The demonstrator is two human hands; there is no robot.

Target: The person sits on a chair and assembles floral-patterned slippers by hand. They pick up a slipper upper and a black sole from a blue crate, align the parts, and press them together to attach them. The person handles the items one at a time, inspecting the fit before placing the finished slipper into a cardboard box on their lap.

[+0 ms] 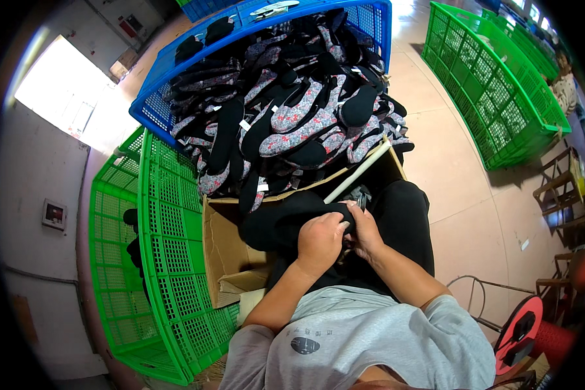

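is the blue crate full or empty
Full. The blue crate is heaped above its rim with black and floral fabric pieces, which spill toward the cardboard box.

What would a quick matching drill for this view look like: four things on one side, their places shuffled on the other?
Things:
1. blue crate
2. cardboard box
3. black piece
4. red spool

Places:
A. lower right, beside the person
B. top centre, heaped with patterned and black shoe pieces
C. on the lap, held by the left hand and right hand
D. between the lap and the near green crate, flaps open

Pairs: 1-B, 2-D, 3-C, 4-A
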